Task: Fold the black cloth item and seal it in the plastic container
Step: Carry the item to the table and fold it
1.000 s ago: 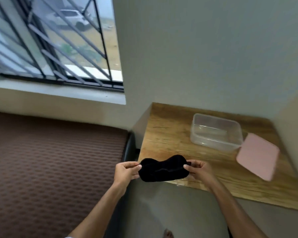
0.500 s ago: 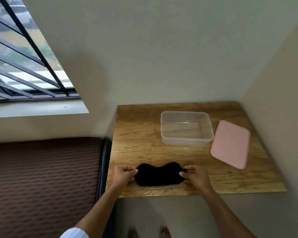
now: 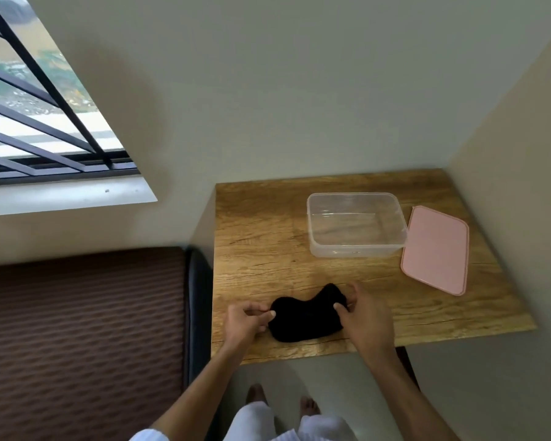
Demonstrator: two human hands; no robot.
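A black cloth item, shaped like an eye mask, lies flat near the front edge of the wooden table. My left hand pinches its left end. My right hand pinches its right end. A clear plastic container stands open and empty further back on the table. Its pink lid lies flat beside it on the right, touching the container's right side.
The table fits into a corner, with walls behind and on the right. A brown textured mattress lies to the left of the table, under a barred window. My feet stand on the floor below the table's front edge.
The cloth came down from the air in front of the table onto the tabletop, both hands still at its ends. The view tilted downward.
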